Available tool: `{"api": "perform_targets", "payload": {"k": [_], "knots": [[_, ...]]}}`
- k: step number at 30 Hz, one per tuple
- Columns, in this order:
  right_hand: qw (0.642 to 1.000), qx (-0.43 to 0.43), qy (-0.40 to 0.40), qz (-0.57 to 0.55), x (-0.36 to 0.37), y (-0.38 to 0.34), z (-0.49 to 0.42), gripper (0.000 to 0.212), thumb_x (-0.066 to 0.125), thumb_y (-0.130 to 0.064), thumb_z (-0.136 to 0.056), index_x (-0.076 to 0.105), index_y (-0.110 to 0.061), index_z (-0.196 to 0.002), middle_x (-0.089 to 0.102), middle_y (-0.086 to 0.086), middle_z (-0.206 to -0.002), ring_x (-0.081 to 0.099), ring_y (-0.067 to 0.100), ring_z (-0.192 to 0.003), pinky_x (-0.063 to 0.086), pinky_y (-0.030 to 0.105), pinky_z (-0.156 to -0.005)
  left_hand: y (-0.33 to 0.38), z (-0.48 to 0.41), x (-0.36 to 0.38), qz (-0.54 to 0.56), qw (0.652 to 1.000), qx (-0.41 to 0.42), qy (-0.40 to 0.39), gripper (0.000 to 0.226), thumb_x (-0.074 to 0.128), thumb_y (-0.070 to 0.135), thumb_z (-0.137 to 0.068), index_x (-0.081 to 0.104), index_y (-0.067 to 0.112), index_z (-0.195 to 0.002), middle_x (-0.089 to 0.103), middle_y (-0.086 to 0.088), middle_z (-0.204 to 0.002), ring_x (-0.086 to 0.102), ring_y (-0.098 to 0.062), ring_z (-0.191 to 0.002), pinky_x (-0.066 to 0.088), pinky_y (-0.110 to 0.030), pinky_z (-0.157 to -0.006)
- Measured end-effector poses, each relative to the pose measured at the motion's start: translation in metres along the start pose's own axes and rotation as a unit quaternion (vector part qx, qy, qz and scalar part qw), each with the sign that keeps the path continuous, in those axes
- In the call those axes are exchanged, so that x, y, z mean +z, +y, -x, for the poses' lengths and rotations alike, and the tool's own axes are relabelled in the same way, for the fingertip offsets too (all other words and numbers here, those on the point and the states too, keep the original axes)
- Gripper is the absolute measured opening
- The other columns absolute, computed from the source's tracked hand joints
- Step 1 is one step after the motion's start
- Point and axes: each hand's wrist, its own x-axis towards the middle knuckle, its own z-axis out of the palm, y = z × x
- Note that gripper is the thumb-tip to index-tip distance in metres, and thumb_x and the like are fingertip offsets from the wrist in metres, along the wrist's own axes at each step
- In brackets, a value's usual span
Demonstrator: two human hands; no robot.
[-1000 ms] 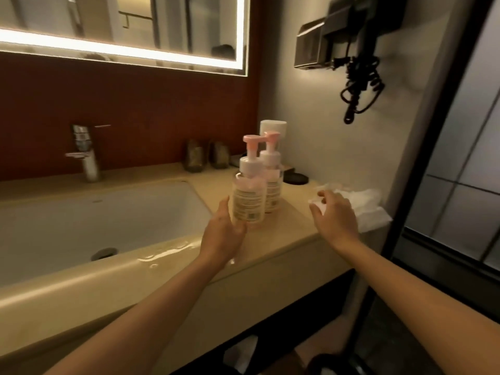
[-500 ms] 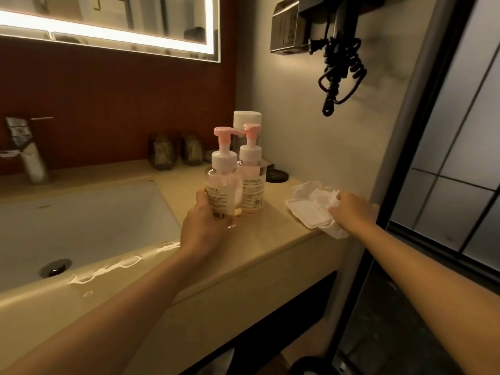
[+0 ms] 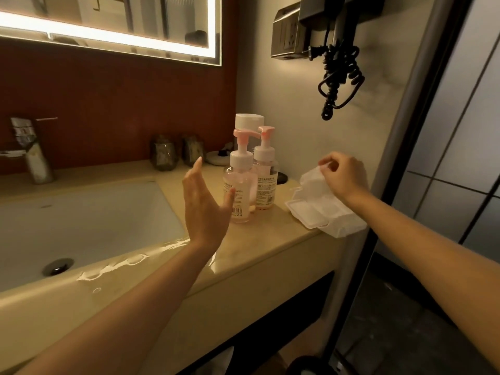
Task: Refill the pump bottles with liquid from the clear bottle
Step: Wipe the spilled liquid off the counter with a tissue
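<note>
Looking down on a long cream worktop [image 3: 265,255], polished and stone-like, gleaming with wet streaks along its rounded front edge. Taking in a wide rectangular basin [image 3: 81,220] sunk into its left part, smooth, white and shallow. Catching above it the glowing strip of a lit mirror [image 3: 108,23] against a dark red wall, and on the pale side wall a boxy metal wall unit [image 3: 286,36] trailing a black coiled cord [image 3: 338,74].

Holding the left hand [image 3: 203,209] upright over the worktop, flat and empty, fingers straight and together, palm turned toward the bottles, thumb tip just beside the nearer label; touching or not, hard telling. Pinching with the right hand [image 3: 343,177] the lifted edge of a thin white sheet [image 3: 313,177], above a soft white wipe pack [image 3: 319,215] lying with its rigid flap open at the worktop's right end.

Finding both task bottles standing upright between the hands: the front pump bottle [image 3: 239,185] and, close behind to the right, the rear pump bottle [image 3: 266,180], each a clear plastic cylinder with printed label, white collar and pink nozzle. Spotting a round white cap [image 3: 249,120] poking up behind them, its body hidden.

Noting an angular chrome faucet [image 3: 29,155], two dark faceted tumblers [image 3: 163,154] at the back, and a round metal drain [image 3: 58,266]
</note>
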Motion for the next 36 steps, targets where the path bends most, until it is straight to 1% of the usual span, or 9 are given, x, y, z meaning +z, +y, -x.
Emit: {"api": "perform_targets", "payload": {"k": [7,12,15,18,23,27,29,33,36], "knots": [[0.984,-0.008,-0.084,-0.158,-0.024,-0.094,0.022,0.015,0.058,-0.009,-0.087,0.066,-0.01,-0.099,0.063,0.006,-0.093,0.057,0.018,-0.085,0.05,0.029,-0.074,0.033,0.017,-0.031,0.068,0.981,0.09,-0.159,0.075,0.076,0.03,-0.072,0.037,0.017,-0.134,0.041,-0.006,-0.136,0.044,-0.02,-0.116,0.043,-0.031,-0.091],[0.944,0.017,-0.175,-0.279,-0.032,-0.153,0.052,0.014,0.057,-0.005,-0.087,0.066,-0.008,-0.097,0.053,-0.005,-0.104,0.051,0.009,-0.073,0.044,0.012,-0.054,0.037,0.016,-0.083,0.193,0.936,-0.148,-0.255,0.076,0.072,0.039,-0.075,0.029,0.026,-0.137,0.042,0.008,-0.123,0.048,-0.009,-0.104,0.041,-0.024,-0.085],[0.921,0.03,-0.219,-0.322,-0.031,-0.174,0.068,0.015,0.055,-0.006,-0.088,0.066,-0.006,-0.099,0.053,-0.006,-0.092,0.048,0.009,-0.068,0.046,0.02,-0.065,0.026,0.015,-0.117,0.325,0.847,-0.263,-0.33,0.049,0.067,0.035,-0.077,0.051,0.015,-0.119,0.058,-0.006,-0.118,0.058,-0.017,-0.099,0.048,-0.028,-0.084],[0.901,0.064,-0.254,-0.344,-0.018,-0.187,0.085,0.014,0.052,-0.007,-0.09,0.064,-0.014,-0.09,0.055,0.001,-0.086,0.05,0.013,-0.075,0.046,0.025,-0.074,0.011,0.015,-0.149,0.428,0.806,-0.299,-0.28,0.041,0.066,0.022,-0.077,0.057,0.009,-0.115,0.059,-0.009,-0.11,0.059,-0.026,-0.099,0.055,-0.032,-0.074],[0.868,0.112,-0.356,-0.328,0.014,-0.195,0.111,0.008,0.054,-0.016,-0.091,0.059,-0.017,-0.097,0.06,0.005,-0.094,0.056,0.017,-0.087,0.048,0.026,-0.073,-0.005,0.0,-0.197,0.444,0.812,-0.282,-0.253,0.047,0.065,0.013,-0.069,0.058,0.012,-0.116,0.058,-0.012,-0.1,0.057,-0.027,-0.087,0.053,-0.033,-0.059],[0.865,0.094,-0.347,-0.352,0.04,-0.213,0.117,0.04,0.044,-0.041,-0.094,0.05,-0.016,-0.125,0.055,0.003,-0.119,0.052,0.02,-0.11,0.046,0.033,-0.089,-0.007,-0.011,-0.232,0.398,0.823,-0.256,-0.315,0.042,0.058,0.017,-0.069,0.06,0.016,-0.111,0.059,-0.009,-0.097,0.058,-0.022,-0.085,0.052,-0.029,-0.06],[0.825,0.095,-0.399,-0.389,0.05,-0.229,0.122,0.043,0.037,-0.043,-0.095,0.049,-0.015,-0.125,0.055,0.005,-0.121,0.051,0.023,-0.114,0.044,0.036,-0.095,-0.007,-0.018,-0.247,0.366,0.823,-0.261,-0.348,0.044,0.059,0.017,-0.07,0.06,0.019,-0.114,0.059,-0.01,-0.103,0.06,-0.024,-0.09,0.054,-0.032,-0.066],[0.679,0.085,-0.555,-0.474,0.071,-0.251,0.137,0.046,0.032,-0.049,-0.095,0.052,-0.017,-0.122,0.06,0.01,-0.119,0.057,0.028,-0.113,0.045,0.041,-0.098,-0.012,-0.033,-0.274,0.315,0.838,-0.256,-0.365,0.046,0.061,0.005,-0.077,0.06,0.027,-0.117,0.059,-0.008,-0.113,0.062,-0.028,-0.095,0.056,-0.039,-0.078],[0.619,0.038,-0.611,-0.492,0.08,-0.26,0.144,0.039,0.038,-0.041,-0.096,0.053,-0.017,-0.124,0.061,0.008,-0.113,0.059,0.025,-0.105,0.049,0.036,-0.092,-0.021,-0.038,-0.289,0.298,0.843,-0.257,-0.366,0.048,0.06,0.003,-0.08,0.058,0.029,-0.121,0.059,-0.015,-0.116,0.061,-0.032,-0.099,0.053,-0.044,-0.085]]}}
